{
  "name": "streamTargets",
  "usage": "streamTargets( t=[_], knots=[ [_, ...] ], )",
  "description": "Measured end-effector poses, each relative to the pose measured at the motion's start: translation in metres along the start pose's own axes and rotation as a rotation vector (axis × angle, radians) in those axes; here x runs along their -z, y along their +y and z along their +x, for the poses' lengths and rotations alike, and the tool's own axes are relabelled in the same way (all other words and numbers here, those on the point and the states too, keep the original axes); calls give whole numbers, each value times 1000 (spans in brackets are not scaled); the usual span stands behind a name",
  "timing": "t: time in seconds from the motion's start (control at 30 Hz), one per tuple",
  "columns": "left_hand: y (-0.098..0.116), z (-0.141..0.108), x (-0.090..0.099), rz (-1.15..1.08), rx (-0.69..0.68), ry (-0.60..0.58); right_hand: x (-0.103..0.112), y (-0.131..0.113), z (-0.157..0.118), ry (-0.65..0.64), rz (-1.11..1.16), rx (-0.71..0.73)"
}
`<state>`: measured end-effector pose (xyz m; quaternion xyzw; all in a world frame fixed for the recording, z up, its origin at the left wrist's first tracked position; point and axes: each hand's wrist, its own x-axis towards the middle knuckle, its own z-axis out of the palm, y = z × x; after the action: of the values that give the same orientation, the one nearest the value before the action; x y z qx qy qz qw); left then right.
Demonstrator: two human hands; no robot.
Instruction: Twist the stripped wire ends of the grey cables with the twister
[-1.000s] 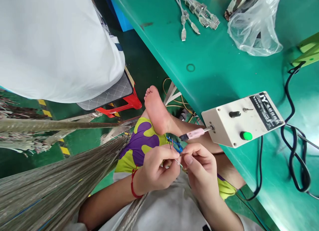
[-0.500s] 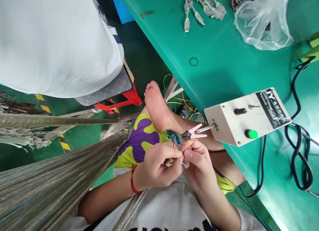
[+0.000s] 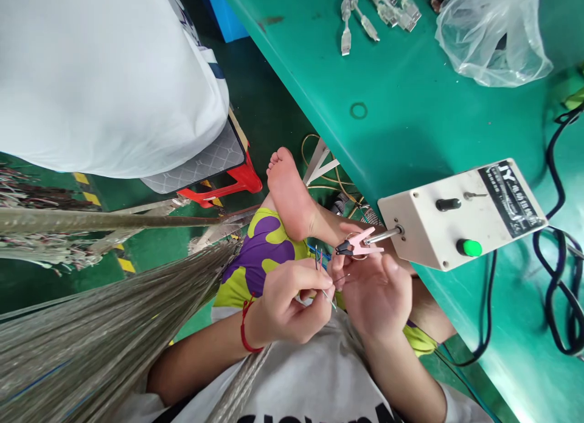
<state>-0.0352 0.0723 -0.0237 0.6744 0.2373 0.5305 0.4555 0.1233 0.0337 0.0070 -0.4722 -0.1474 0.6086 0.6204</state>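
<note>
My wires (image 3: 320,260): pinkish-red, dark. Clip (image 3: 361,245) pink and black, control box (image 3: 422,225) off-white, button (image 3: 471,248) green. My shorts (image 3: 275,248): purple blobs on lime. Cord bracelet (image 3: 243,333) red, bench (image 3: 387,137) green.

I watched through the head view as the left hand (image 3: 298,301), a red bracelet (image 3: 245,328) at its wrist, pinched some thin coloured wires (image 3: 320,258). Just beside it, the right hand (image 3: 378,295) lay open, palm up, near a pink clip (image 3: 361,243) on the shaft of a pale control box (image 3: 424,219). That box sat on a green table (image 3: 401,100), at its near edge. Farther off I saw USB cables (image 3: 392,12) and, right of them, a plastic bag (image 3: 493,39). On the left, a person (image 3: 114,76) in white sat on a stool (image 3: 201,158).
</note>
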Motion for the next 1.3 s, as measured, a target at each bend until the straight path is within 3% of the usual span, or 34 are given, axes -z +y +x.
streamTargets(
  t=[0.13, 0.3, 0.47, 0.8, 1.3],
  knots=[
    [-1, 0, -2, -18, -1, 34, 6, -7, 15, 11, -8, 92],
    [-3, 2, -1, -44, 45, 74, 10, 0, 25, -147, -5, 140],
    [-4, 9, -1, -65, 118, 95, 6, 9, 28, -203, 49, 157],
    [-7, 16, -4, -61, 150, 108, 2, 15, 30, -48, -2, 204],
    [-11, 14, -5, -71, 158, 85, -2, 13, 30, -117, 112, 211]
  ],
)
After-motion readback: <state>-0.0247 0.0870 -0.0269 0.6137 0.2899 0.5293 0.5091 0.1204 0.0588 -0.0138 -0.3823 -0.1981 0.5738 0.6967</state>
